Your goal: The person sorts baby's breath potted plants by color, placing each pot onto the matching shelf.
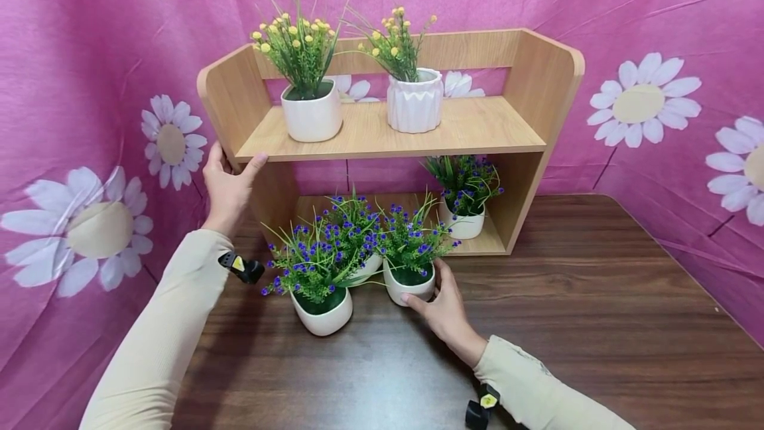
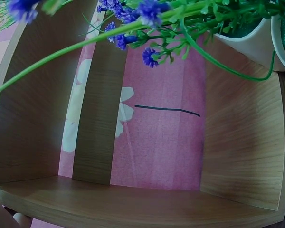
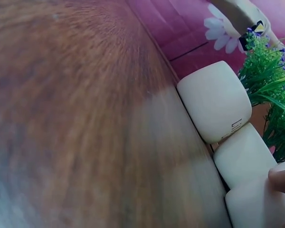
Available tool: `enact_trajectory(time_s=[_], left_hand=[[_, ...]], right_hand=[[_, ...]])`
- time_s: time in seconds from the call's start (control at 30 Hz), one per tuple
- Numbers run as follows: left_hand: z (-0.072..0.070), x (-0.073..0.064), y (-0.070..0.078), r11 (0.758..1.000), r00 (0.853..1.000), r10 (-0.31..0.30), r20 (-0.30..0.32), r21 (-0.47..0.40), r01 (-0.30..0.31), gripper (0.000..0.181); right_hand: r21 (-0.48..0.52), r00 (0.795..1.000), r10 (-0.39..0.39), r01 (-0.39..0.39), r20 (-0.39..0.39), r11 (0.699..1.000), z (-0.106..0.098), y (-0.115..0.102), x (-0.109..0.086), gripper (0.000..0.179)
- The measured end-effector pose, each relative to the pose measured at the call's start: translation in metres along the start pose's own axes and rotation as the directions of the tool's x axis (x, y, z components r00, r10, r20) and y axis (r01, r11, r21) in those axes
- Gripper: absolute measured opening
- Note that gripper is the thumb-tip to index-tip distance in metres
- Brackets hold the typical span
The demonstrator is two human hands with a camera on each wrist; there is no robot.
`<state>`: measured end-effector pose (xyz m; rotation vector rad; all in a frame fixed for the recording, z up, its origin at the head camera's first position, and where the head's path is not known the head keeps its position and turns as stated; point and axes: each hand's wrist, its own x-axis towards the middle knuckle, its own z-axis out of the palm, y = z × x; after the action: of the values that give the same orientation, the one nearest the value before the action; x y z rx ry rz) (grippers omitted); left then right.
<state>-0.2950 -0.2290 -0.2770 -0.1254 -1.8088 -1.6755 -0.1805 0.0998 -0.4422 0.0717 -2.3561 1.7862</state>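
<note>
My right hand (image 1: 444,310) grips a white pot of purple flowers (image 1: 410,281), thumb at its front and fingers along its right side. In the right wrist view, its thumb (image 3: 282,179) lies against the pot (image 3: 256,206). Two more purple-flowered pots stand close by: one front left (image 1: 322,316), the other (image 1: 364,269) partly hidden behind the leaves. At the left side of a two-tier wooden shelf (image 1: 376,148), my left hand (image 1: 229,188) holds the side panel, thumb over the upper board's front edge and fingers partly hidden behind the panel.
On the upper board stand two yellow-flowered plants, one in a smooth white pot (image 1: 312,115), one in a ridged white pot (image 1: 414,105). A purple-flowered pot (image 1: 464,221) sits at the lower tier's right end. A pink daisy-print cloth (image 1: 674,171) hangs behind the brown table (image 1: 597,297).
</note>
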Motion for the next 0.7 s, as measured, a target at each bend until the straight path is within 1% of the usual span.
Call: enact_trajectory(time_s=[0.03,0.1,0.37,0.43,0.53,0.63,0.7], left_hand=[[0.0,0.002,-0.004,1.0,1.0,0.003,-0.003,0.004,-0.003,0.07],[0.0,0.002,-0.004,1.0,1.0,0.006,-0.009,0.01,-0.006,0.07],[-0.001,0.001,-0.002,1.0,1.0,0.005,-0.009,0.011,-0.005,0.069],[-0.001,-0.001,0.002,1.0,1.0,-0.001,-0.005,0.005,0.002,0.069],[0.001,-0.005,0.012,1.0,1.0,-0.01,0.0,-0.001,0.01,0.067],[0.003,-0.01,0.022,1.0,1.0,-0.019,0.003,0.004,0.019,0.066],[0.003,-0.012,0.025,1.0,1.0,-0.018,0.002,0.009,0.018,0.066]], right_hand=[[0.003,1.0,0.001,-0.001,0.001,1.0,0.0,0.0,0.0,0.089],[0.016,1.0,0.003,-0.003,0.001,1.0,0.0,0.0,0.001,0.088],[0.048,1.0,-0.005,0.005,-0.004,0.999,-0.001,0.001,0.003,0.084],[0.058,1.0,-0.008,0.009,-0.006,0.998,-0.002,0.001,0.003,0.084],[0.062,1.0,-0.008,0.009,-0.005,0.998,-0.003,0.001,0.004,0.082],[0.048,1.0,-0.003,0.003,-0.006,0.999,-0.007,0.001,0.005,0.081],[0.035,1.0,0.0,0.0,-0.005,0.999,-0.009,0.001,0.005,0.079]])
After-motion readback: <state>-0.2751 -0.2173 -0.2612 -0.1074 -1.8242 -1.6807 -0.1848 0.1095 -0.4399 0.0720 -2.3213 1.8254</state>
